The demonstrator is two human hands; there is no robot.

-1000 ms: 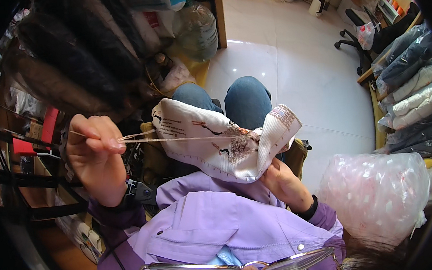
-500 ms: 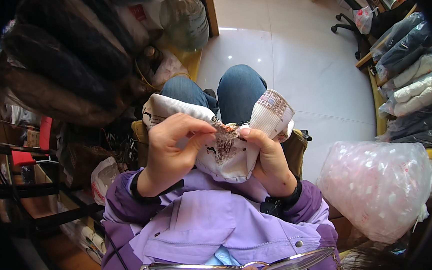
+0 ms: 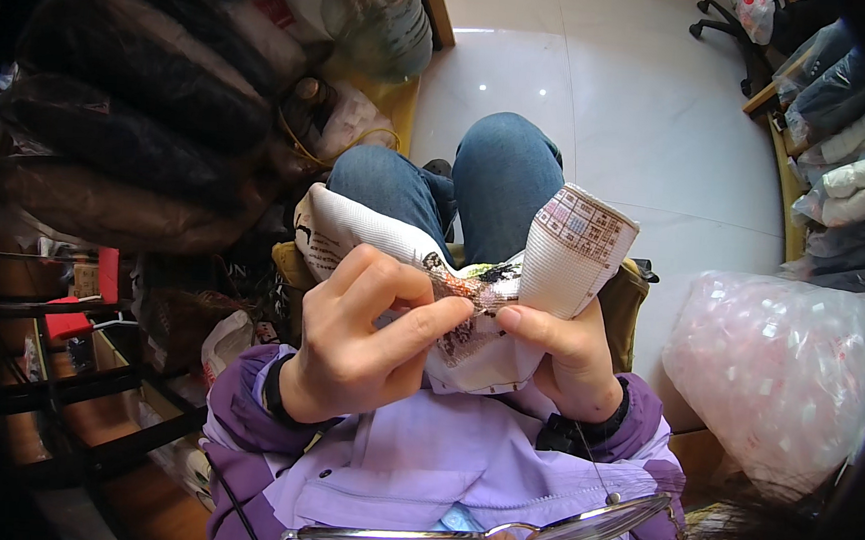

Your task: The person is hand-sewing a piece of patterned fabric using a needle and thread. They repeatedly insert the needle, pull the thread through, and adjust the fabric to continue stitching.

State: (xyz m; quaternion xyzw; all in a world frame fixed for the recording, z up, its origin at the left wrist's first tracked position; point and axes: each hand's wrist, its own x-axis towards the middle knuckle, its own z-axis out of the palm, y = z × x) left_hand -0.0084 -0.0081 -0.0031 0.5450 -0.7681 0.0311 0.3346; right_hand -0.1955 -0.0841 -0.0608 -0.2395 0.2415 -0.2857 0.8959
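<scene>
A white cross-stitch cloth (image 3: 579, 260) with printed dark lettering, a gridded border and a stitched patch of brown, orange, black and green lies bunched over my knees. My left hand (image 3: 368, 336) is curled over it from the left, its index fingertip on the stitched patch; anything pinched there is too small to make out. My right hand (image 3: 567, 355) grips the cloth from the right, thumb on top beside the stitching, other fingers hidden underneath. The two hands' fingertips nearly meet. My jeans (image 3: 499, 174) and lilac jacket (image 3: 420, 450) surround the cloth.
Bagged dark garments (image 3: 132, 119) and a large water jug (image 3: 380, 21) crowd the left, above a black rack (image 3: 63, 395). Bagged clothes (image 3: 849, 189) fill shelves at the right, with a chair base (image 3: 710, 24) behind. A big translucent plastic bag (image 3: 766, 374) stands on the tiled floor (image 3: 642, 144).
My left hand has moved from far left, where it pulled a strand taut, onto the stitched patch. My right thumb has come round onto the cloth's front; lately the left index has straightened.
</scene>
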